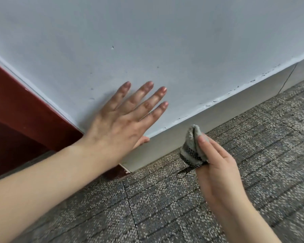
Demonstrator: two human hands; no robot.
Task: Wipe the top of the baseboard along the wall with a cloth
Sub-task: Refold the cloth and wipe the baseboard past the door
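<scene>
The person's left hand (119, 118) lies flat against the pale grey wall (147, 41), palm to the paint, with four fingers straight and spread, pointing up and to the right; its thumb reaches down to the line where the wall meets the top of the baseboard (235, 102). The hand holds nothing. The baseboard is a low band of light, smooth tile running along the foot of the wall from lower left to upper right, and its top edge shows dark flecks and chipped paint along much of its length. The right hand (218, 165) grips the cloth (193, 148), a bunched grey rag with a black-and-white checked band, pinched between the thumb on the near side and the fingers behind it. The cloth's rounded tip points upward in front of the face of the baseboard, just below its top edge and just to the right of the left thumb; whether it touches the tile cannot be told. To the left of the wall stands a dark red door frame (25, 106). Below lies a speckled grey stone floor (165, 207) with dark joint lines
</scene>
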